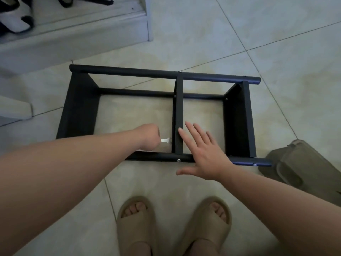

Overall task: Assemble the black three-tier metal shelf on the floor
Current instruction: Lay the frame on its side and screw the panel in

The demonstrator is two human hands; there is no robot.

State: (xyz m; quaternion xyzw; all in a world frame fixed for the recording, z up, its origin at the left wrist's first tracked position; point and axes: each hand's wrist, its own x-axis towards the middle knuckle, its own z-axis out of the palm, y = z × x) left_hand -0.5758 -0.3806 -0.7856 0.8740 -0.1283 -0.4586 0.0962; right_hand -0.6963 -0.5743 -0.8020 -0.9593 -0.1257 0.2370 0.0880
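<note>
Slipping of the white tool (164, 140), gripped in the clenched left hand (148, 136), was judged likely if the middle panel (178, 111) between the hands shifted under the outspread right hand (204, 156).

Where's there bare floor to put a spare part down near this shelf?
Bare tile lies beyond the far pole, toward the upper right, and in the right bay between the middle panel and right panel. Crowded: the left bay, where the left hand grips a white tool, and by the olive slipper.
</note>
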